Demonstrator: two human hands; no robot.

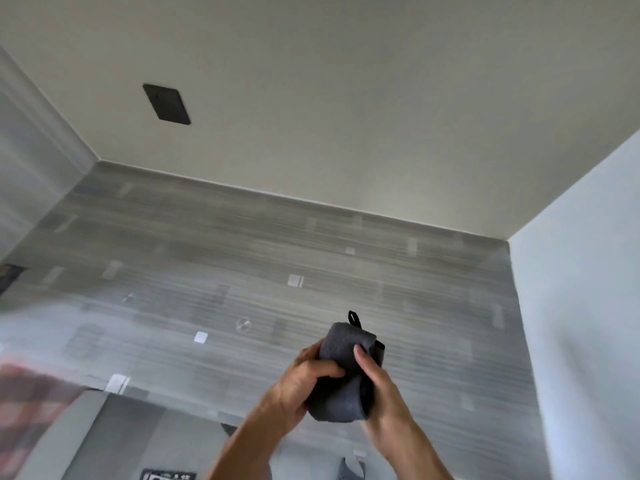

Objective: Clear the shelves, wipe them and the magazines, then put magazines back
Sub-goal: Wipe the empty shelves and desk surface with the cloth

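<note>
Two hands clasp a folded dark grey cloth (343, 372) before the grey panelled wall (242, 271): left hand (298, 386) and right hand (377, 386) curl round it. A black plate (166, 104) sits on the ceiling; blurred plaid fabric (31, 403) lies lower left.

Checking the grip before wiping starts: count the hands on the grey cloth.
2. The left hand grips the grey cloth from its left side; the right hand holds it from the right. No other hands show.

one grey cloth (341, 375), two hands, left (299, 386), right (379, 386)
</note>
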